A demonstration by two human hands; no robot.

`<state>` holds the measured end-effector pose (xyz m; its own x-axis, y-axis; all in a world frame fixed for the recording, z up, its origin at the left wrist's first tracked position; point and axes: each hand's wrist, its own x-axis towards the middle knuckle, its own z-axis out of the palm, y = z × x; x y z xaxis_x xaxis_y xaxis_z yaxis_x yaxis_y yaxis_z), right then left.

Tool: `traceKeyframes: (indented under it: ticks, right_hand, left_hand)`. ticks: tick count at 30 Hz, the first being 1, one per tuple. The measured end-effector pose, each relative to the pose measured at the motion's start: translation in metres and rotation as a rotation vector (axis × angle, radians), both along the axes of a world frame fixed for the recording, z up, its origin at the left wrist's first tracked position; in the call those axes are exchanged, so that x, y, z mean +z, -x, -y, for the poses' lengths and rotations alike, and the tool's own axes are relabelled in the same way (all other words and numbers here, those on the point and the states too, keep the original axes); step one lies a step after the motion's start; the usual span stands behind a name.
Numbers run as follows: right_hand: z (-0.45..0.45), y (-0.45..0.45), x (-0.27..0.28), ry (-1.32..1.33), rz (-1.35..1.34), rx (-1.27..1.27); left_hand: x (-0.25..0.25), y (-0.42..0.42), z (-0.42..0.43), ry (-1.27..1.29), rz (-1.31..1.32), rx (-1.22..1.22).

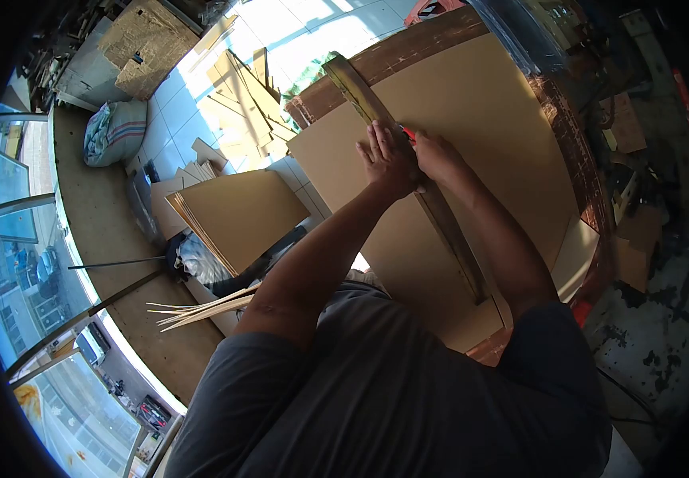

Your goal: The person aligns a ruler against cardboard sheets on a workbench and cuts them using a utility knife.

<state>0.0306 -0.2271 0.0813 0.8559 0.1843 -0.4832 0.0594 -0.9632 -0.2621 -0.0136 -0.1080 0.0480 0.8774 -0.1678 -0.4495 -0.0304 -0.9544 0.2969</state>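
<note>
Sunlit white floor tiles, scattered with pale offcuts, lie beyond one worktop with a worn red-brown rim. Flat brown board covers most of it; how many sheets is unclear. One long, straight, dark-brown bar crosses the board, its far end overhanging the far edge, its other end near the near edge. The left hand is open, palm down on the bar, fingers slightly spread. Beside it, the right hand is closed around one small red tool against the bar's right side. Left of the worktop stand one stack of brown sheets and several thin pale strips.
</note>
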Motion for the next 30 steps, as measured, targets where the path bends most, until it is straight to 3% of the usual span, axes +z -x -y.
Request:
traceKeyframes:
  ticks: [6, 22, 26, 30]
  right_hand:
    - [0.06, 0.082, 0.015, -0.036, -0.086, -0.036]
    - [0.173, 0.247, 0.056, 0.234, -0.327, -0.046]
    - [0.191, 0.224, 0.067, 0.317, -0.407, 0.092]
    - [0.118, 0.132, 0.082, 0.05, -0.07, -0.154]
  left_hand:
    - [0.005, -0.001, -0.001, -0.04, -0.01, -0.027]
    - [0.002, -0.002, 0.0, -0.047, -0.009, -0.021]
    - [0.002, -0.002, -0.001, -0.041, -0.013, -0.017]
    - [0.002, -0.002, 0.0, -0.037, -0.012, -0.021]
